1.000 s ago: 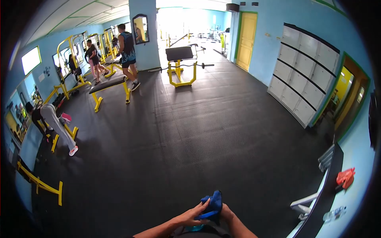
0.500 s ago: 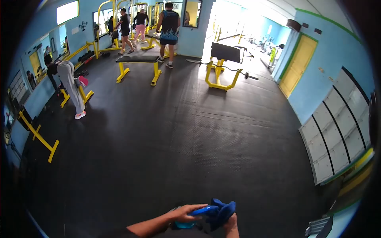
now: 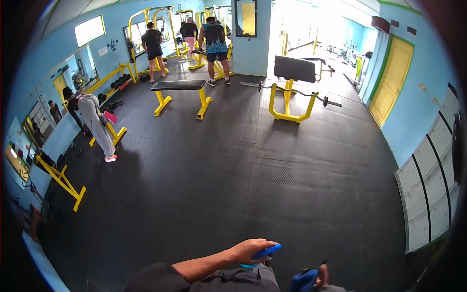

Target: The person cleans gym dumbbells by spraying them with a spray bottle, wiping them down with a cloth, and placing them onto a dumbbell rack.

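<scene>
My left hand [image 3: 250, 249] is at the bottom centre, closed around a blue-topped object that looks like a spray bottle [image 3: 267, 251]. A teal part shows beneath my hand; the rest is hidden. My right hand [image 3: 323, 276] is low at the frame's bottom edge, with a dark blue cloth [image 3: 304, 281] bunched in its fingers. Cloth and bottle are apart. My dark clothing lies below my left forearm.
Black rubber flooring [image 3: 209, 194] spreads ahead. Beyond it stand a padded bench [image 3: 177, 85] and a yellow curl stand [image 3: 292, 100] with a bar. Grey lockers [image 3: 428, 194] line the right. One person [image 3: 92, 117] bends at the left; several others stand at the back.
My right hand and the cloth have moved right and down, away from the bottle. My left hand has shifted right and slightly up. The room has slid right and down in view.
</scene>
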### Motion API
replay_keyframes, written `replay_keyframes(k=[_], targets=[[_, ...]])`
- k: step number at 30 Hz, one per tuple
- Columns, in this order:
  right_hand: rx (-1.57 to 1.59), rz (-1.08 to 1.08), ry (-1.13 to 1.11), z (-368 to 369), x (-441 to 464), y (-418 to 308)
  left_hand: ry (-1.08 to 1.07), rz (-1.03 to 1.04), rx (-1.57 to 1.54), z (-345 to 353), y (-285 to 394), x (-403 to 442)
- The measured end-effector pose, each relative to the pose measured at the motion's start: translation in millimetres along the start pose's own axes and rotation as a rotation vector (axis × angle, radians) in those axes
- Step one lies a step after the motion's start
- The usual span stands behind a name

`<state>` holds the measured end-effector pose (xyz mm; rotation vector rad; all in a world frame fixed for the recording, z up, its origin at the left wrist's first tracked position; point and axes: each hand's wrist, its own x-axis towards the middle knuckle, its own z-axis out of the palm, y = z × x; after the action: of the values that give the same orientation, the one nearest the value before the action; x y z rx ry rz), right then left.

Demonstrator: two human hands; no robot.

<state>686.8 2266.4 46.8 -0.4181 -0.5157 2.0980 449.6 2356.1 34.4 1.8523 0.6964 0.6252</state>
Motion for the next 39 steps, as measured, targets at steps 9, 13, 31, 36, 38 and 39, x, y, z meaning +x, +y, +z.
replay_keyframes(k=[9,13,31,36,38,39], targets=[[0.055,0.310,0.143,-65.9,161.1,-153.9,0.597,-0.172,0.117,-79.4,-18.7,111.8],[-0.471,0.220,0.189,-75.0,259.5,-207.9,0.750,-0.196,0.134,-111.7,-53.8,135.6],[-2.166,-0.213,-0.307,-211.9,647.7,-220.0,0.502,-0.158,-0.010,-454.6,-217.1,290.3],[-2.157,-0.555,-0.303,-242.7,797.9,-240.9,0.467,-0.289,-0.036,-533.9,-276.9,284.5],[-2.132,-0.499,-0.375,-310.4,859.4,-225.7,0.549,-0.357,-0.058,-564.0,-305.4,281.3],[-2.109,-0.438,-0.441,-337.1,894.8,-220.3,0.593,-0.372,-0.079,-585.6,-315.4,280.4]])
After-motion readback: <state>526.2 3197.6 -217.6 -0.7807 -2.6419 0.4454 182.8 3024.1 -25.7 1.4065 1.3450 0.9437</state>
